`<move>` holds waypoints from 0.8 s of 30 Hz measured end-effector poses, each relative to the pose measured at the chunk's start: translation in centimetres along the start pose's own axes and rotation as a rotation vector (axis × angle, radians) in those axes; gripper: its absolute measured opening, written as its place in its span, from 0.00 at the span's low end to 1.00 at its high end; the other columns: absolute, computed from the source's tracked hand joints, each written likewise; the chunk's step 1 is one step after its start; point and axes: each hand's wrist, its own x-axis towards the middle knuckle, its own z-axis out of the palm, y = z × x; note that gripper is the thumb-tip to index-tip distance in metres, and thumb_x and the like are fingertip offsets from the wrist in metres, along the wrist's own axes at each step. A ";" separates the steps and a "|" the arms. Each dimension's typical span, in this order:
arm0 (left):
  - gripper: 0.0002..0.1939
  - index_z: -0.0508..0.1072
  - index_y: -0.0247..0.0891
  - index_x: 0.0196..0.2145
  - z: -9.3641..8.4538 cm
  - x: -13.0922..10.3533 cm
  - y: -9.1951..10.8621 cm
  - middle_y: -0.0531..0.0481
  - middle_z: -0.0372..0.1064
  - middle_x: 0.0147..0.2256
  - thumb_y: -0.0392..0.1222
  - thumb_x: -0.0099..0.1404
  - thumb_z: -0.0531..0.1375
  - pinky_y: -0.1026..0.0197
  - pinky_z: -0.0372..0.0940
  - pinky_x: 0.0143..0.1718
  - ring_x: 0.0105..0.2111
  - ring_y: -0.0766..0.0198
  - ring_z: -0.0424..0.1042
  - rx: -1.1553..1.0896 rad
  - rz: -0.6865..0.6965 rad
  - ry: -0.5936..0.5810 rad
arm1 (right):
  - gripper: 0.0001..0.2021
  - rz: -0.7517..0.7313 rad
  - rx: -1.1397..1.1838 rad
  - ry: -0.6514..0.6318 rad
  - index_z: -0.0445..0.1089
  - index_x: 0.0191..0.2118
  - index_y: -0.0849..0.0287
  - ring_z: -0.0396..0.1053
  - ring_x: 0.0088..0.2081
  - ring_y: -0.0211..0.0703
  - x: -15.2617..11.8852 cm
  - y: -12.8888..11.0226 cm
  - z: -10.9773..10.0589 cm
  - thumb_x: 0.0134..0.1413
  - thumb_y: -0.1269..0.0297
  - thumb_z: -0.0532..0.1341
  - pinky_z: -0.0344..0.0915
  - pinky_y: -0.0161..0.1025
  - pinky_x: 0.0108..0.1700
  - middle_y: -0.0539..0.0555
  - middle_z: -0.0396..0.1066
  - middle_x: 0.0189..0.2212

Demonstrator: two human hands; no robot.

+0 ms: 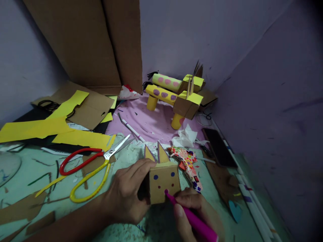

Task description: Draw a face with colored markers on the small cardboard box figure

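Observation:
A small cardboard box head (165, 183) with two pointed ears (163, 154) faces me, with two blue dots and smaller reddish dots on its front. My left hand (131, 191) grips it from the left side, fingers at the top edge and thumb low. In my right hand (196, 211) is a magenta marker (194, 222), its tip touching a magenta dot low on the box's front. Scissors (101, 161) with one red and one yellow handle lie spread apart, left of my left hand.
Two cardboard animals (188, 106) with spotted paper bodies stand at the back. Yellow paper strips (35, 129) and cardboard pieces lie left. Crumpled tissue (185, 136), a patterned scrap (186, 163), a phone (219, 148) and white rolled sticks (254, 208) are on the right, beside the wall.

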 end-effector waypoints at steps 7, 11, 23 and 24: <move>0.32 0.63 0.30 0.56 0.0 0.0 0.1 0.34 0.72 0.46 0.31 0.52 0.60 0.50 0.76 0.43 0.47 0.49 0.75 0.008 -0.008 -0.001 | 0.06 0.006 -0.012 -0.016 0.67 0.34 0.54 0.65 0.23 0.34 0.2 -0.1 -0.1 0.56 0.74 0.58 0.60 0.33 0.26 0.46 0.67 0.24; 0.32 0.63 0.29 0.56 0.0 0.0 0.0 0.33 0.72 0.46 0.31 0.52 0.60 0.49 0.77 0.43 0.47 0.48 0.75 0.011 0.004 0.004 | 0.06 -0.021 -0.025 -0.025 0.68 0.35 0.55 0.68 0.24 0.35 0.1 0.2 -0.2 0.57 0.74 0.58 0.61 0.34 0.26 0.46 0.68 0.25; 0.33 0.62 0.31 0.57 0.0 0.0 0.0 0.33 0.72 0.46 0.31 0.52 0.60 0.46 0.77 0.43 0.47 0.46 0.75 0.018 -0.003 0.006 | 0.05 -0.025 -0.059 -0.008 0.68 0.35 0.56 0.65 0.22 0.35 0.1 0.0 -0.2 0.58 0.74 0.59 0.59 0.34 0.23 0.47 0.67 0.24; 0.33 0.61 0.31 0.57 0.0 0.0 0.0 0.33 0.72 0.47 0.32 0.52 0.61 0.46 0.77 0.43 0.48 0.46 0.75 0.019 -0.007 0.001 | 0.05 -0.022 -0.061 0.006 0.68 0.35 0.56 0.65 0.22 0.35 0.0 0.0 -0.1 0.57 0.74 0.59 0.59 0.34 0.23 0.47 0.67 0.23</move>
